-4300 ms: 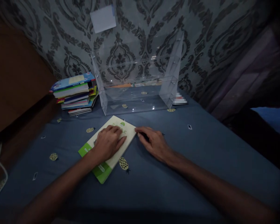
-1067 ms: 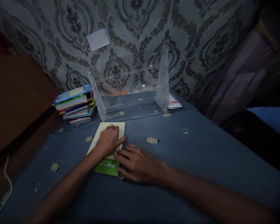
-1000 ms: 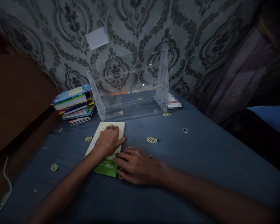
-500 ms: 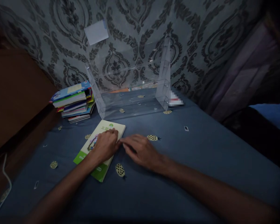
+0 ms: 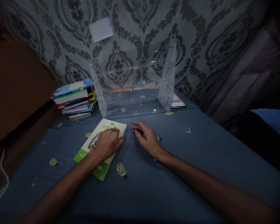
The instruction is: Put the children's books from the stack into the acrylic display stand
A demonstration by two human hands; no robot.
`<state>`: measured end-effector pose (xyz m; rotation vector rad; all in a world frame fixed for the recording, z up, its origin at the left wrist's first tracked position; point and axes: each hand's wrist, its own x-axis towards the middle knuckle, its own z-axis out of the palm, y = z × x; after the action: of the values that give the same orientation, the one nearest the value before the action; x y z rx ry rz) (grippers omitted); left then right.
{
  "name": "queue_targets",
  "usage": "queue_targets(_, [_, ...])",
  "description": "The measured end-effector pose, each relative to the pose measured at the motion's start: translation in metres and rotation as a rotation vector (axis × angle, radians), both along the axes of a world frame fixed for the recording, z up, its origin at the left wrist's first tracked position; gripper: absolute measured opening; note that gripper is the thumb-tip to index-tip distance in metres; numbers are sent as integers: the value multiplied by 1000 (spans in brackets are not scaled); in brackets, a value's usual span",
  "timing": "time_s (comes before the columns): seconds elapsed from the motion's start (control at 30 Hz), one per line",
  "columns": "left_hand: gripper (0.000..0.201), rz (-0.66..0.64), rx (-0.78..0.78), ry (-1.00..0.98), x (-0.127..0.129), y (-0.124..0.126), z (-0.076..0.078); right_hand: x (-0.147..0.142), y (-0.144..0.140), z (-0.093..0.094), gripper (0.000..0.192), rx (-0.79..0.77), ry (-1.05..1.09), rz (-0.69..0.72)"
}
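A thin cream and green book (image 5: 93, 161) lies flat on the blue pineapple-print sheet (image 5: 177, 174). My left hand (image 5: 107, 143) rests palm down on the book's right half, fingers curled toward its right edge. My right hand (image 5: 146, 138) lies on the sheet just right of the book, fingers spread and pointing left toward the book's far right corner, not touching it. A clear acrylic shelf rack (image 5: 133, 81) stands upright against the wall behind the book.
A stack of colourful books (image 5: 74, 99) lies left of the rack. A pale note (image 5: 101, 29) is stuck on the patterned wall. A brown headboard (image 5: 14, 93) runs along the left, with a white cable (image 5: 3, 177) below it. Dark curtain at right.
The book has turned so its near end swings left. My right hand slid from the book's near right corner up and away to the sheet beside its far corner.
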<state>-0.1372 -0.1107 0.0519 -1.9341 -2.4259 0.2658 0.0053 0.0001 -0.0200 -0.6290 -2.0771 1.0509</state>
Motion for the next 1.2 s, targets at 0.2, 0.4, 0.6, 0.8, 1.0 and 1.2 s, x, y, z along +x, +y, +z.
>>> queue_targets(0.2, [25, 7, 27, -6, 1, -1, -7, -1, -1, -4, 41, 44, -21, 17])
queue_targets(0.4, [26, -25, 48, -22, -1, -3, -12, -4, -2, -6, 50, 167, -113, 73])
queue_targets(0.6, [34, -57, 97, -11, -3, -5, -20, -13, 5, -9, 54, 249, -205, 114])
queue_targets(0.8, [33, -84, 93, -56, -22, -5, -10, -16, 5, -7, 52, 327, -294, 112])
queue_targets(1.0, [27, 190, 57, -3, -74, -5, 7, -13, 4, -5, 51, 319, -314, 141])
queue_targets(1.2, [31, 214, 45, 2, -88, -4, 0, -12, 5, -6, 47, 277, -294, 131])
